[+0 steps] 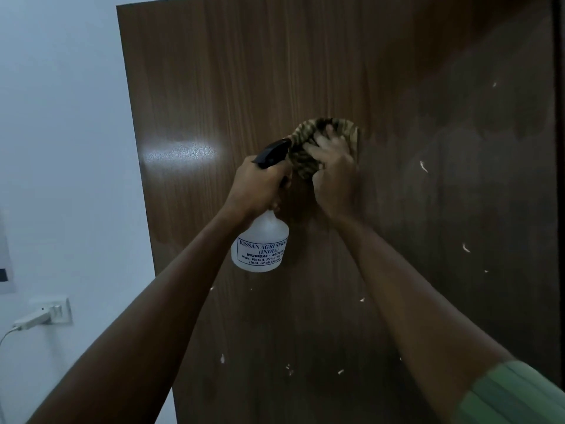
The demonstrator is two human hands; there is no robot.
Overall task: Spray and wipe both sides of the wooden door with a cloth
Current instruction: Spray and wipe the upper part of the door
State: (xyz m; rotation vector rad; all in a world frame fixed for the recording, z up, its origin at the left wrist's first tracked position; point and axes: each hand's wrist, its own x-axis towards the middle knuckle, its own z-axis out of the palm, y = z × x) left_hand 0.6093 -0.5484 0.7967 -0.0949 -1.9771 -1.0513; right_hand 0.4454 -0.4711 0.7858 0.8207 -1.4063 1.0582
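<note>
So my right hand (333, 166) is pressing a bunched-up striped cloth (308, 142) flat against the wooden door (244, 87), fingers spread over the wad. Just left of it, almost touching the cloth, my left hand (256, 188) is wrapped tight around the neck of a spray bottle (260, 243), black nozzle (273, 153) pointing up toward the cloth, white body hanging below my fist. Little pale flecks dot the door below and right of my hands. Far off left, a plug (33, 319) sits in a wall socket (61, 310).
</note>
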